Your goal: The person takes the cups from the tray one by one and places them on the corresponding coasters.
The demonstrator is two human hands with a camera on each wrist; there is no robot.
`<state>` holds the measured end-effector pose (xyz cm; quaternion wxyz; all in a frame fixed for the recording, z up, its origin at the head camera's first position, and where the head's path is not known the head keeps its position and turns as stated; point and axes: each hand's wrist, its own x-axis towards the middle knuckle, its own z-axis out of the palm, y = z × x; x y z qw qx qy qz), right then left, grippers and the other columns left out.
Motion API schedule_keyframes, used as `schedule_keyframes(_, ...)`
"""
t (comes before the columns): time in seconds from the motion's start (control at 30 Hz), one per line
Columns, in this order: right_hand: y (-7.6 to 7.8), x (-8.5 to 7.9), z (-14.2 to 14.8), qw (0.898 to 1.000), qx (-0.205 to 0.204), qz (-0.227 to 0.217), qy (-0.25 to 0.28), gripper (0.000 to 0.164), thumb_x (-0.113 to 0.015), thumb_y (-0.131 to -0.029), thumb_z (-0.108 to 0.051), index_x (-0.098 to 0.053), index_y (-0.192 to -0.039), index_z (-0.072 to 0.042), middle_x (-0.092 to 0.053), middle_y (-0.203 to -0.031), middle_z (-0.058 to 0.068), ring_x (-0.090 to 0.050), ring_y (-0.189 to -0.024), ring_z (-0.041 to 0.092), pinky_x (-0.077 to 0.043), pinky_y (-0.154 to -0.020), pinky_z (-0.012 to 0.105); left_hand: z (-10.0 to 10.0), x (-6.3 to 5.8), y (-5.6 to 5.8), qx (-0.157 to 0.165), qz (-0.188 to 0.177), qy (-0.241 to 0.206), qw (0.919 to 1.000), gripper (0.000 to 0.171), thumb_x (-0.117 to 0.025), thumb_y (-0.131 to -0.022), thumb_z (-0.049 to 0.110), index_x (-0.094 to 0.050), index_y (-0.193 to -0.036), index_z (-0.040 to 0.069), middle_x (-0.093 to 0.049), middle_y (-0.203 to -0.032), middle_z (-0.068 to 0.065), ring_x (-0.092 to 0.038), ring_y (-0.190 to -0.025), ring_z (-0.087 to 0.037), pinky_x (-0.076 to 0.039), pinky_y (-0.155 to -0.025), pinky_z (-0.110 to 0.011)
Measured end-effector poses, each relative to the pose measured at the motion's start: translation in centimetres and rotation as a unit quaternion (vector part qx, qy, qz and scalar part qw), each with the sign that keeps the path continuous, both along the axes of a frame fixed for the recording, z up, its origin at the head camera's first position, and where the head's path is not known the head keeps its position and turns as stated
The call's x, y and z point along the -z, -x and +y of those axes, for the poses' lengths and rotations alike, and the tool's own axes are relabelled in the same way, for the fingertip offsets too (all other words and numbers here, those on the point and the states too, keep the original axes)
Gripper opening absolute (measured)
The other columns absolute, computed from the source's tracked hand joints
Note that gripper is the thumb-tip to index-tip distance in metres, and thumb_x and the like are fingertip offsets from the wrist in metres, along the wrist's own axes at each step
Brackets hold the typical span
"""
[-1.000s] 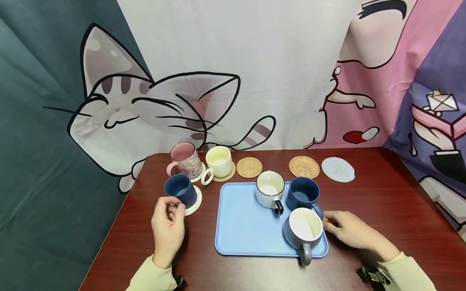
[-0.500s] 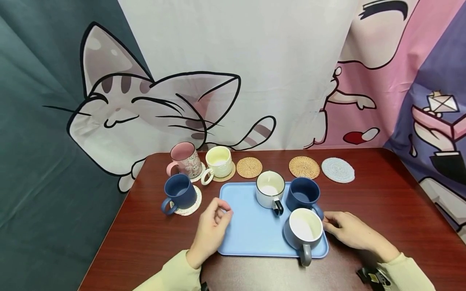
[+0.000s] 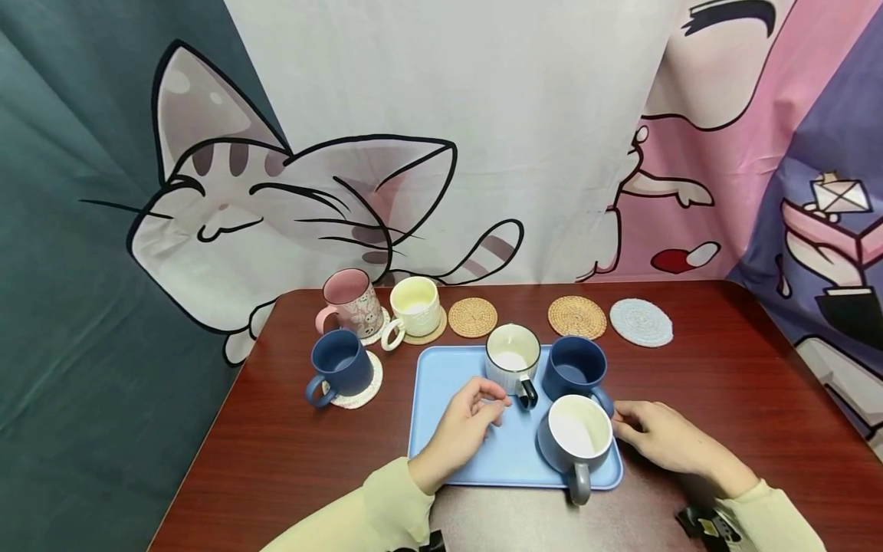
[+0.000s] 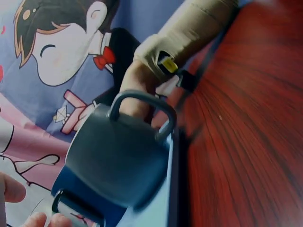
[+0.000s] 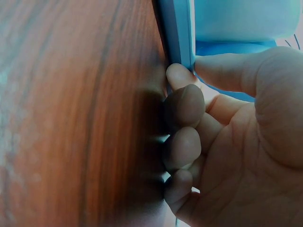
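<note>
My left hand point(image 3: 464, 429) is over the blue tray point(image 3: 448, 460), fingers loosely bent and nothing held. Its fingertips are beside the black handle of a white mug point(image 3: 507, 377) with a dark rim; in the left wrist view a gap shows between them and that handle. On the tray's right half stand a dark blue mug point(image 3: 574, 376) and, in front of it, a grey mug point(image 3: 562, 452) with a white inside. My right hand point(image 3: 662, 437) pinches the tray's right edge between thumb and forefinger, as the right wrist view shows.
On the left, a blue mug point(image 3: 348, 368), a pink mug point(image 3: 359, 316) and a pale yellow mug point(image 3: 426, 318) stand on coasters. Along the back lie two woven tan coasters, one left point(image 3: 472, 317) and one right point(image 3: 577, 317), and a pale blue coaster point(image 3: 640, 322).
My left hand has let go of the left blue mug's handle and moved right, across the tray, to the white mug. My right hand has stayed at the tray's edge.
</note>
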<state>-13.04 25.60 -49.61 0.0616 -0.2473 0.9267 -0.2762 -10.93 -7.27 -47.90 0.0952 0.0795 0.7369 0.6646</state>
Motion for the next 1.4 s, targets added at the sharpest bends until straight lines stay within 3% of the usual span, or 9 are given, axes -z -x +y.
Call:
schedule_keyframes(0.13, -0.1, 0.0, 0.0, 1.000, 0.001, 0.002, 0.000, 0.031, -0.067, -0.100, -0.019, -0.051, -0.075, -0.028, -0.033, -0.067, -0.020, -0.037, -0.063, -0.006, -0.029, -0.060, 0.020, 1.4, 0.1, 0.4, 0.010, -0.027, -0.024, 0.9993, 0.023, -0.057, -0.100, 0.008, -0.059, -0.120, -0.003, -0.068, -0.122, -0.025, -0.060, -0.080, -0.006, -0.044, -0.064, -0.019)
schedule_keyframes(0.3, -0.1, 0.0, -0.1, 1.000, 0.004, -0.002, -0.002, 0.031, -0.067, -0.100, -0.020, -0.052, -0.075, -0.028, -0.033, -0.067, -0.019, -0.038, -0.064, -0.005, -0.029, -0.061, 0.021, 2.6, 0.0, 0.6, 0.011, -0.073, -0.051, 0.9960, 0.029, -0.056, -0.099, 0.010, -0.058, -0.125, -0.004, -0.067, -0.117, -0.024, -0.061, -0.078, -0.007, -0.045, -0.064, -0.021)
schedule_keyframes(0.47, 0.0, 0.0, 0.0, 1.000, 0.006, -0.006, -0.004, 0.031, -0.067, -0.100, -0.020, -0.052, -0.075, -0.028, -0.033, -0.067, -0.018, -0.037, -0.064, -0.005, -0.029, -0.061, 0.021, 3.3, 0.0, 0.7, 0.029, -0.126, -0.104, 0.9861, 0.030, -0.054, -0.101, 0.012, -0.057, -0.125, -0.006, -0.065, -0.126, -0.028, -0.064, -0.078, -0.007, -0.046, -0.065, -0.021)
schedule_keyframes(0.6, 0.0, 0.0, 0.1, 1.000, 0.005, -0.007, -0.003, 0.030, -0.067, -0.101, -0.019, -0.052, -0.076, -0.027, -0.033, -0.067, -0.018, -0.037, -0.064, -0.005, -0.029, -0.061, 0.021, 3.7, 0.2, 0.8, 0.041, -0.157, -0.146, 0.9758, 0.032, -0.053, -0.102, 0.014, -0.057, -0.126, -0.007, -0.065, -0.135, -0.020, -0.063, -0.081, -0.008, -0.046, -0.066, -0.021)
schedule_keyframes(0.8, 0.0, 0.0, 0.0, 1.000, 0.005, -0.008, -0.001, 0.031, -0.067, -0.100, -0.020, -0.051, -0.075, -0.028, -0.033, -0.067, -0.018, -0.037, -0.063, -0.005, -0.029, -0.060, 0.021, 4.2, 0.3, 1.0, 0.027, -0.172, -0.182, 0.9679, 0.023, -0.052, -0.103, 0.013, -0.058, -0.117, -0.004, -0.068, -0.115, -0.010, -0.057, -0.078, -0.010, -0.044, -0.065, -0.021)
schedule_keyframes(0.9, 0.0, 0.0, 0.0, 1.000, 0.003, -0.006, -0.001, 0.031, -0.067, -0.100, -0.020, -0.051, -0.075, -0.028, -0.033, -0.067, -0.019, -0.037, -0.063, -0.005, -0.029, -0.060, 0.020, 4.1, 0.3, 1.1, 0.021, -0.165, -0.169, 0.9715, 0.018, -0.050, -0.104, 0.012, -0.059, -0.112, -0.002, -0.065, -0.103, -0.001, -0.053, -0.074, -0.009, -0.043, -0.063, -0.019)
schedule_keyframes(1.13, 0.0, -0.1, 0.0, 1.000, 0.003, -0.001, -0.002, 0.033, -0.067, -0.100, -0.020, -0.050, -0.074, -0.029, -0.032, -0.065, -0.021, -0.037, -0.062, -0.006, -0.029, -0.059, 0.020, 3.3, 0.1, 1.2, 0.007, -0.143, -0.113, 0.9832, 0.016, -0.051, -0.106, 0.017, -0.058, -0.100, 0.003, -0.059, -0.090, 0.003, -0.046, -0.064, -0.007, -0.039, -0.057, -0.018)
schedule_keyframes(1.3, 0.0, -0.2, -0.1, 1.000, 0.006, -0.006, -0.002, 0.032, -0.067, -0.100, -0.019, -0.050, -0.074, -0.028, -0.032, -0.065, -0.020, -0.036, -0.061, -0.006, -0.028, -0.059, 0.020, 2.6, 0.0, 1.2, -0.023, -0.108, -0.040, 0.9931, 0.027, -0.052, -0.107, 0.024, -0.059, -0.090, 0.004, -0.056, -0.080, 0.003, -0.040, -0.058, -0.008, -0.035, -0.052, -0.019)
schedule_keyframes(1.4, -0.1, -0.2, -0.1, 1.000, 0.007, -0.009, -0.002, 0.032, -0.067, -0.100, -0.020, -0.050, -0.074, -0.028, -0.032, -0.065, -0.019, -0.035, -0.061, -0.005, -0.028, -0.059, 0.020, 2.1, -0.1, 1.3, -0.053, -0.086, 0.007, 0.9948, 0.034, -0.052, -0.108, 0.030, -0.059, -0.085, 0.006, -0.055, -0.077, 0.002, -0.042, -0.063, -0.010, -0.035, -0.060, -0.023)
